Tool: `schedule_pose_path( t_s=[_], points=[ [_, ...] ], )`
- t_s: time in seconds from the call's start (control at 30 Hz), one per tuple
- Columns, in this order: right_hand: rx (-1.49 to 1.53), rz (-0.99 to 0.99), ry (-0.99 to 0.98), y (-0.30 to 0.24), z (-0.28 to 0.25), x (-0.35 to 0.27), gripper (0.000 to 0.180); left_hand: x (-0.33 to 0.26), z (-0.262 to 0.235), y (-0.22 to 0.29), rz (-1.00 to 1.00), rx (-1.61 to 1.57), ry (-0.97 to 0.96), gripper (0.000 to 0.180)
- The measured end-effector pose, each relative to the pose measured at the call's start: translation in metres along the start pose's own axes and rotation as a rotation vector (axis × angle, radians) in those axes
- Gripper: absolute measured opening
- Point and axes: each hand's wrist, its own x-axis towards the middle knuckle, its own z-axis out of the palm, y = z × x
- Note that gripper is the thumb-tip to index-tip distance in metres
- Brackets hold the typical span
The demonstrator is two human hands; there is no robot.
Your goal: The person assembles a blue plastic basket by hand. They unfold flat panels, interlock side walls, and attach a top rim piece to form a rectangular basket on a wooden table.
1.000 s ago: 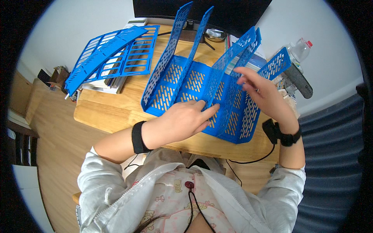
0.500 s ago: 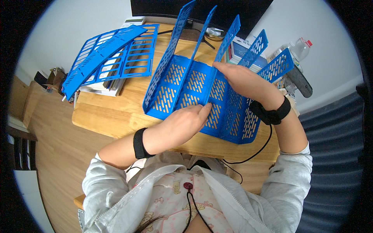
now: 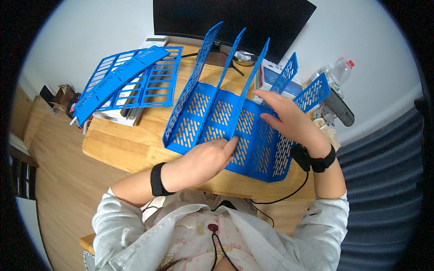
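Note:
A blue plastic file rack [image 3: 246, 144] lies on the wooden desk before me, its slotted base facing up. Several upright dividers, one of them the third divider [image 3: 249, 86] from the left, rise from it and lean to the right. My left hand [image 3: 202, 161] is closed at the rack's front edge, with finger and thumb at the foot of that third divider. Some of its fingertips are hidden. Over the compartment to the right of this divider is my right hand [image 3: 294, 121], thumb and fingers apart, holding nothing.
Left of the rack, a blue slotted panel [image 3: 159, 86] and a blue strip [image 3: 120, 81] lie across stacked books [image 3: 120, 117]. A black monitor [image 3: 233, 25] stands behind. Books [image 3: 275, 74], a plastic bottle [image 3: 341, 71] and a dark grey elongated object [image 3: 340, 107] are at the right.
My right hand has come away from the third divider, moving right, and its fingers have spread. The left hand stays at that divider's front foot. The whole view has shifted slightly.

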Motion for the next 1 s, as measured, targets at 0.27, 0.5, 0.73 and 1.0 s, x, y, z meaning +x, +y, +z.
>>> schedule_pose_path(
  t_s=[0.27,0.5,0.73,1.0],
  points=[
    [-0.010,0.031,0.133,0.004,-0.005,-0.015,0.046,0.001,-0.012,0.008,-0.005,0.081,-0.053,0.045],
    [0.086,0.077,0.167,-0.007,-0.014,-0.020,0.049,-0.020,-0.069,-0.003,-0.050,0.148,0.225,0.035],
    [0.219,0.033,0.276,-0.012,-0.018,-0.028,0.048,-0.057,-0.186,-0.056,-0.426,0.602,0.382,0.031],
    [0.280,0.022,0.263,-0.014,-0.017,-0.033,0.046,-0.054,-0.239,-0.118,-0.712,0.687,0.049,0.074]
  ],
)
